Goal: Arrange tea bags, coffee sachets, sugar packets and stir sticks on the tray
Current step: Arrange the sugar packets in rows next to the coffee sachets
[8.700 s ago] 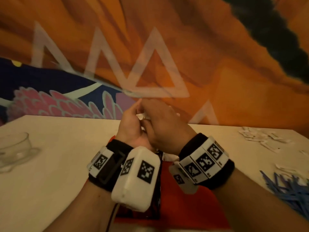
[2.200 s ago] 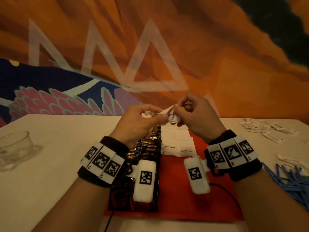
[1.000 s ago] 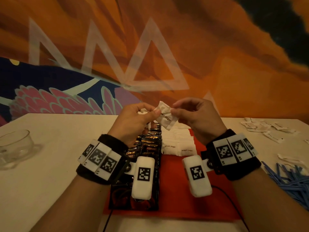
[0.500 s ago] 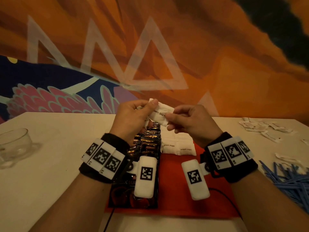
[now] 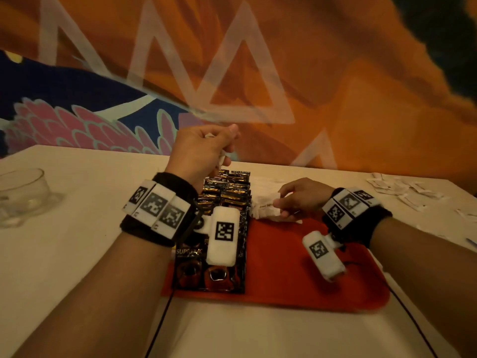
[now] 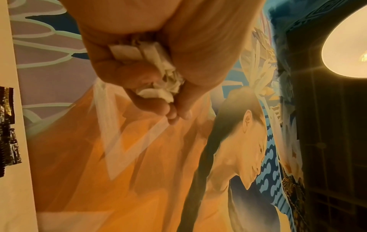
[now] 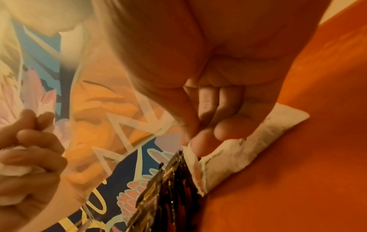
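1. A pale table is standing against a painted orange mural wall, carrying a red tray.
2. The sugar packet is lying on the tray's far part, just beside the dark coffee sachets, its long axis running across the tray.
3. The right hand is pinching that packet between thumb and fingertips; this hand is the nearer one.
4. The left hand is hovering above the sachets, fingers curled round spare white packets.
5. Bare red tray is lying open nearer the person; blue stir sticks and loose packets are waiting well apart, on the right.
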`<act>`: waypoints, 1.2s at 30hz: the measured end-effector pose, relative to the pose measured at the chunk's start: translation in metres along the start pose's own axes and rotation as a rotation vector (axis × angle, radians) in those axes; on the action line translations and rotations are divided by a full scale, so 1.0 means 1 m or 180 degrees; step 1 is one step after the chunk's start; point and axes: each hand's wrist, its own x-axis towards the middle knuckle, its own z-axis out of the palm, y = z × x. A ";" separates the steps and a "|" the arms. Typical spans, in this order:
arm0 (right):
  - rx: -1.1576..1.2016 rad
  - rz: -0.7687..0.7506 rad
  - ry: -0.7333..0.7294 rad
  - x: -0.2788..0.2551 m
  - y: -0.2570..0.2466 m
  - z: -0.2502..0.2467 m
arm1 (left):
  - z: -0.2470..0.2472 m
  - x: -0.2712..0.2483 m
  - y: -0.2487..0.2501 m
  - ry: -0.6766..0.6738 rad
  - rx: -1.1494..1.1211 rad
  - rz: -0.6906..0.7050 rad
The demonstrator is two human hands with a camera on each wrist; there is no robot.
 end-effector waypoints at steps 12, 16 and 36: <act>-0.2373 0.0203 0.0473 0.016 -0.007 0.014 | -0.006 0.004 0.002 -0.0018 -0.0084 0.0006; -0.2470 -0.0492 0.0787 0.014 -0.012 0.018 | -0.006 0.004 0.001 -0.0028 -0.0076 0.0002; 0.0001 -0.2211 0.0847 -0.029 -0.063 0.016 | 0.003 -0.002 -0.001 -0.1122 -0.0756 -0.0470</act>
